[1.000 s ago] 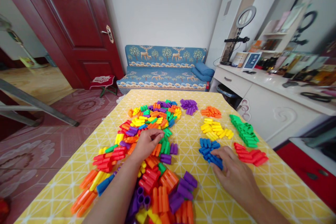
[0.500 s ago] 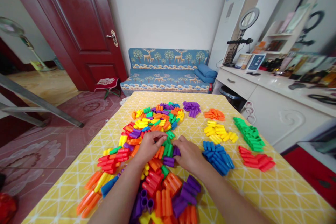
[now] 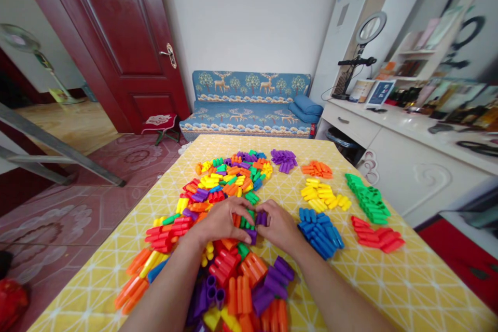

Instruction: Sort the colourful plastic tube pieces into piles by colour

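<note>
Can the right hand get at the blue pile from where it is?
Probably yes: the blue pile sits just beside the wrist of the right hand, and nothing appears to block it. The fingers are at a purple piece, though, so it would likely need to draw back.

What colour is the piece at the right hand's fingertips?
The piece is purple; the head view shows it best.

On the yellow-clothed table (image 3: 397, 290), we find the near right corner free; between the multicoloured plastic-tube heap (image 3: 224, 267) and the blue plastic-tube pile (image 3: 321, 233), the right hand (image 3: 278, 225) blocks the lane, which the purple plastic-tube pile (image 3: 284, 160) narrows toward the far edge.
</note>
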The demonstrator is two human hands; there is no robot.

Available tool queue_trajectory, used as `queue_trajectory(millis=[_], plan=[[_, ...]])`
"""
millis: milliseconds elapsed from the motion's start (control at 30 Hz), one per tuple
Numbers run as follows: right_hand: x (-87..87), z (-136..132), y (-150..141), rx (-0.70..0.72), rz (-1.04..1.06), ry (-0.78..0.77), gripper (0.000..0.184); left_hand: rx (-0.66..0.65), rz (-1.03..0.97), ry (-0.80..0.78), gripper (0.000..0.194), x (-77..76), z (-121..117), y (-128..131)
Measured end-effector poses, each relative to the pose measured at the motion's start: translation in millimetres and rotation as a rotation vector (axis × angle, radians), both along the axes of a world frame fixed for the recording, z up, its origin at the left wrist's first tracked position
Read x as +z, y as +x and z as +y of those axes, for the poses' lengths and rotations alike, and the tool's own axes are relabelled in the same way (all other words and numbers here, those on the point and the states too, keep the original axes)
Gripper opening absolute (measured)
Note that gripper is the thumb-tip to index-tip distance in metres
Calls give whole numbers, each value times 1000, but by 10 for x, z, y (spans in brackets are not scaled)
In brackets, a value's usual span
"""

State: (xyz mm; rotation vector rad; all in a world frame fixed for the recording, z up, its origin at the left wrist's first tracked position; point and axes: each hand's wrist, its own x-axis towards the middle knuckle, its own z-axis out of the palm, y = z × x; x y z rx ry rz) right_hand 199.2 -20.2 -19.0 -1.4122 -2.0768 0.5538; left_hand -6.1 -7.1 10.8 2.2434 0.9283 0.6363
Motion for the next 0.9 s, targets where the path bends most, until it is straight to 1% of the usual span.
queue_trajectory(millis=[133,233,300,433,533,600,633,700,800,900], plan=[[7,-1,1,-12,11,9,32,-27,108,46,28,13,-3,15],[6,8,-3,-19,34,14,35,-4,121,45,20,20,-7,26],[-16,24,-5,-37,70,9,37,14,128,47,18,27,-14,30],[-91,63,-1,-65,194,-20,40,9,176,79,32,28,-31,39],[-120,72,11,-48,283,-28,29,-5,177,85,34,4,-32,45],[-124,73,22,-37,319,-19,21,7,127,35,30,-18,-20,48],[-126,76,28,-39,330,-14,20,19,71,-3,29,-29,-10,50],[-136,87,40,-56,351,-14,22,61,-94,-79,27,-47,16,54],[-163,105,48,-84,420,-40,25,158,-329,-124,25,-74,61,64],[-156,84,29,-68,582,-65,26,270,-402,-159,29,-113,93,83]])
